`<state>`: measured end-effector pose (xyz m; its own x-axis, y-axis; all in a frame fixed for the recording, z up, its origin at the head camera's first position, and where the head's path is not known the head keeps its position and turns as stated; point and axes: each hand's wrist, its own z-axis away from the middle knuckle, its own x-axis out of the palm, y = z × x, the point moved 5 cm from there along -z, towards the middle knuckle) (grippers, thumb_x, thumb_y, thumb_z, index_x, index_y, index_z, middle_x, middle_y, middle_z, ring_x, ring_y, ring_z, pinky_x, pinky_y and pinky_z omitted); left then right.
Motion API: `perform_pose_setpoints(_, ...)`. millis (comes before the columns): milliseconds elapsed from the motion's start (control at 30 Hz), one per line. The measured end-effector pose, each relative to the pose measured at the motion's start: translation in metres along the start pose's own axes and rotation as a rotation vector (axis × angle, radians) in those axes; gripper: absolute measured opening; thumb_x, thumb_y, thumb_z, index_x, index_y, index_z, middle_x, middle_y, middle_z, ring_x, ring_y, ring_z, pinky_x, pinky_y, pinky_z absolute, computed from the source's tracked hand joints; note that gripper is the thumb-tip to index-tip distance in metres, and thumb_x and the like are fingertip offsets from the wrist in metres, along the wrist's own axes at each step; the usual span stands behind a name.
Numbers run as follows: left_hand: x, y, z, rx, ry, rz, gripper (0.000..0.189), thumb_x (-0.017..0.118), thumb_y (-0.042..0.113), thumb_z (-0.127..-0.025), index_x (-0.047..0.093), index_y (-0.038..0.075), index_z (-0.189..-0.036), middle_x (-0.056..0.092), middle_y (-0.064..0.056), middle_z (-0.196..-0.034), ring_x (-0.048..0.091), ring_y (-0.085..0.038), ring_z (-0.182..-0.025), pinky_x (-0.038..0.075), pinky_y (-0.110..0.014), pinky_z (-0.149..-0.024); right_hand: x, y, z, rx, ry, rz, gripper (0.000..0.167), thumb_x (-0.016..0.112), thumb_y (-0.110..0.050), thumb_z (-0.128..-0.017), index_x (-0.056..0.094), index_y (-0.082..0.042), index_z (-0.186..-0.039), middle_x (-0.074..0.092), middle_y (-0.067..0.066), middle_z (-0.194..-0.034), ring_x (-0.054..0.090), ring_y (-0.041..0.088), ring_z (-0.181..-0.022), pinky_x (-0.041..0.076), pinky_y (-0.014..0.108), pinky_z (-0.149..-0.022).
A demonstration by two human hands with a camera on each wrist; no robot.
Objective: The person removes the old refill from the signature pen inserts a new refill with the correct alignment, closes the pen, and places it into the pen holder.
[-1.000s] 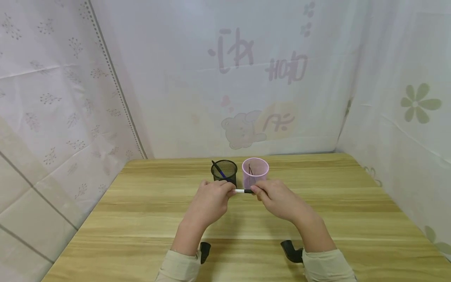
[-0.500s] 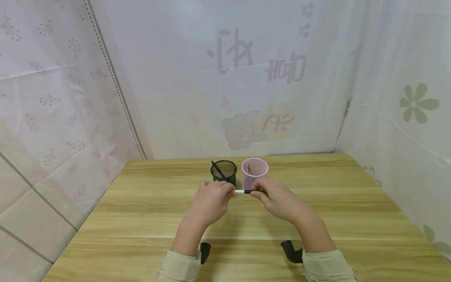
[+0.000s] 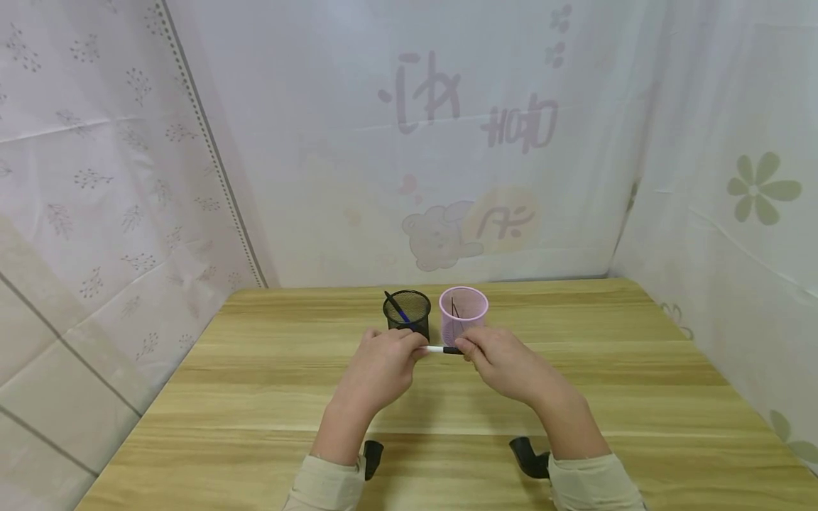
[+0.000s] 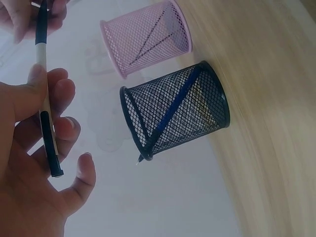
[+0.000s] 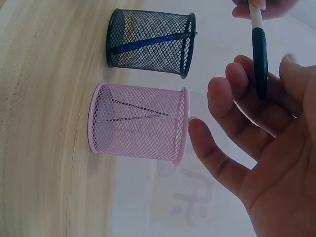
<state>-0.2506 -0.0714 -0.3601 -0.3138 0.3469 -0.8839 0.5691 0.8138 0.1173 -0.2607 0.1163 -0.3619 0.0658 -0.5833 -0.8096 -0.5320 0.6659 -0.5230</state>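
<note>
My left hand (image 3: 382, 365) holds a white and black pen (image 4: 41, 49) level, gripping its barrel between thumb and fingers. The clip end lies over the left palm in the left wrist view. My right hand (image 3: 508, 362) is at the pen's black end; in the right wrist view its fingers (image 5: 237, 81) are half bent behind that end, and the thumb stands apart from it. Whether these fingers touch the pen is unclear. Just beyond the hands stand a black mesh pen cup (image 3: 418, 304), with a blue and black pen (image 4: 173, 106) leaning inside, and a pink mesh pen cup (image 3: 447, 301).
The cups stand side by side near the back of the wooden table (image 3: 255, 369). A pale printed cloth (image 3: 332, 199) hangs behind it and at both sides. Black wrist mounts (image 3: 530, 458) show beside the sleeves.
Right thumb and fingertips looked parted at the pen's black end half a second ago; from the head they now look closer together. The pen sits slightly lower; the left hand has barely moved.
</note>
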Motion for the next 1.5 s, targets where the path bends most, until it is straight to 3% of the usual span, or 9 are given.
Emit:
perform_pose_setpoints(133, -0.0005, 0.0005, 0.0008, 0.0, 0.004, 0.008, 0.015, 0.067, 0.029, -0.105, 0.078, 0.019, -0.106, 0.079, 0.008, -0.098, 0.074, -0.015, -0.088, 0.052, -0.045, -0.086, 0.0024, 0.0004, -0.0008, 0.016, -0.023, -0.004, 0.03, 0.052, -0.021, -0.113, 0.06, -0.014, -0.085, 0.056, -0.003, -0.079, 0.049, 0.009, -0.072, 0.044, 0.028, -0.067)
perform_pose_setpoints(333, -0.0014, 0.0013, 0.0022, 0.001, 0.012, 0.02, 0.015, 0.067, 0.029, -0.105, 0.077, 0.02, -0.111, 0.08, 0.008, -0.1, 0.076, -0.015, -0.091, 0.053, -0.047, -0.087, 0.0053, 0.0005, -0.0009, 0.018, -0.034, -0.018, 0.031, 0.052, -0.022, -0.113, 0.061, -0.015, -0.085, 0.055, -0.005, -0.076, 0.049, 0.008, -0.07, 0.044, 0.027, -0.065)
perform_pose_setpoints(567, -0.0023, 0.0015, 0.0027, 0.004, 0.007, 0.014, 0.015, 0.065, 0.03, -0.106, 0.076, 0.02, -0.111, 0.079, 0.009, -0.097, 0.075, -0.014, -0.087, 0.054, -0.048, -0.09, 0.0051, 0.0008, -0.0002, 0.009, -0.004, -0.008, 0.02, 0.058, -0.018, -0.11, 0.064, -0.014, -0.091, 0.052, -0.004, -0.077, 0.048, 0.009, -0.071, 0.042, 0.026, -0.063)
perform_pose_setpoints(833, -0.002, 0.0003, 0.0029, 0.001, -0.003, 0.025, 0.013, 0.066, 0.029, -0.106, 0.075, 0.02, -0.109, 0.078, 0.009, -0.095, 0.074, -0.013, -0.086, 0.052, -0.045, -0.088, 0.0055, 0.0012, 0.0007, 0.014, -0.02, -0.05, 0.007, 0.066, -0.017, -0.106, 0.066, -0.013, -0.1, 0.062, -0.003, -0.085, 0.053, 0.009, -0.075, 0.047, 0.025, -0.066)
perform_pose_setpoints(1167, -0.0017, -0.0005, 0.0031, 0.004, -0.003, 0.024, 0.013, 0.066, 0.029, -0.106, 0.075, 0.02, -0.109, 0.078, 0.009, -0.098, 0.074, -0.012, -0.086, 0.05, -0.042, -0.086, 0.0047, -0.0009, -0.0002, 0.021, -0.026, -0.058, 0.007, 0.068, -0.019, -0.105, 0.065, -0.014, -0.101, 0.063, -0.005, -0.085, 0.055, 0.009, -0.076, 0.048, 0.025, -0.067)
perform_pose_setpoints(1333, -0.002, -0.0003, 0.0027, 0.004, -0.003, 0.024, 0.013, 0.066, 0.029, -0.106, 0.075, 0.02, -0.109, 0.079, 0.009, -0.098, 0.074, -0.012, -0.086, 0.05, -0.043, -0.086, 0.0046, -0.0016, 0.0, 0.004, -0.005, -0.003, 0.026, 0.057, -0.021, -0.111, 0.062, -0.016, -0.086, 0.055, -0.005, -0.077, 0.049, 0.009, -0.071, 0.044, 0.026, -0.065)
perform_pose_setpoints(1500, -0.0024, -0.0003, 0.002, 0.001, -0.003, 0.024, 0.013, 0.066, 0.029, -0.106, 0.075, 0.02, -0.11, 0.079, 0.009, -0.1, 0.075, -0.013, -0.089, 0.053, -0.046, -0.088, 0.0045, -0.0019, -0.0001, -0.005, 0.0, 0.014, 0.031, 0.054, -0.022, -0.112, 0.061, -0.016, -0.082, 0.056, -0.006, -0.076, 0.048, 0.008, -0.071, 0.043, 0.027, -0.066)
